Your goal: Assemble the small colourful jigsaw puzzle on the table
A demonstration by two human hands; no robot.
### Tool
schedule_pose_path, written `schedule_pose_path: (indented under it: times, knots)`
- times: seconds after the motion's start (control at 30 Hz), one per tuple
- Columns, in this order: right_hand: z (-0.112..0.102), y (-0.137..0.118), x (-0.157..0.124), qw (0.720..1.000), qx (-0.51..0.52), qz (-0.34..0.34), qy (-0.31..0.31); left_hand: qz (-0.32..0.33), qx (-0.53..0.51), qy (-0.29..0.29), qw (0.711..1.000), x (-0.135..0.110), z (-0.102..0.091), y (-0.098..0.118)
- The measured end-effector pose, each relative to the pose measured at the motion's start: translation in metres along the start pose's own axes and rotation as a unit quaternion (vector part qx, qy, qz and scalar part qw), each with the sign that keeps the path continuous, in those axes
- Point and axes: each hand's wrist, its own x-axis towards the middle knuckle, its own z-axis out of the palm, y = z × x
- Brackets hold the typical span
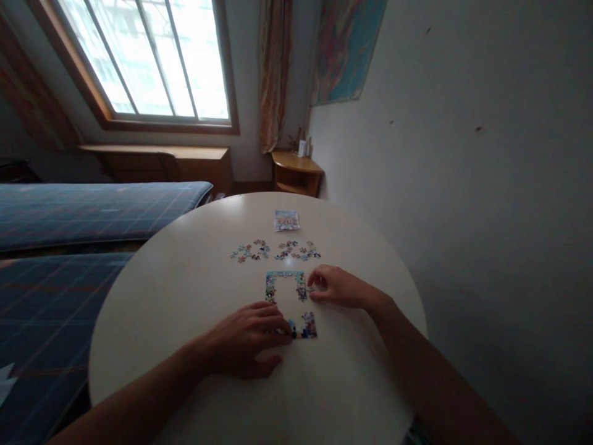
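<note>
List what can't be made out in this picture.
All in the head view:
Puzzle border: its lower-left part is hidden by the left hand.
Right hand: too small and dark to tell whether its fingers grip a piece.
Loose pieces: too small to count reliably.
Printed item: details too small.
Wall poster: cut off by the top edge.

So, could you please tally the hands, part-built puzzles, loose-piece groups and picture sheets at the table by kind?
Left hand and right hand: 2
Part-built puzzle: 1
Left group and right group of loose pieces: 2
Picture sheet: 1
Total: 6, the pieces being too small to count singly.
</note>
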Motion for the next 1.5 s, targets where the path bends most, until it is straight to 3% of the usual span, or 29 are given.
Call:
schedule_pose_path:
  times: [0.3, 0.5, 0.8, 0.97, 1.2, 1.5]
  knots:
    - [0.007, -0.009, -0.011, 0.989, 0.137, -0.045, -0.015, -0.003, 0.003, 0.003, 1.0, 0.001, -0.002, 0.002]
    - [0.016, -0.033, -0.02, 0.991, 0.098, -0.082, -0.044, -0.005, -0.006, 0.001, 1.0, 0.001, -0.001, 0.002]
    - [0.02, -0.038, -0.022, 0.988, 0.073, -0.137, -0.014, -0.012, -0.009, -0.007, 1.0, 0.001, -0.001, 0.002]
    - [0.022, -0.036, -0.02, 0.991, 0.093, -0.087, -0.026, -0.009, -0.011, -0.004, 1.0, 0.003, -0.004, 0.003]
    - [0.023, -0.033, -0.02, 0.991, 0.105, -0.077, -0.032, -0.003, -0.011, 0.003, 1.0, 0.005, -0.007, 0.005]
    - [0.033, -0.034, -0.018, 0.983, 0.169, -0.07, 0.017, -0.019, -0.04, 0.005, 0.999, 0.003, -0.003, 0.002]
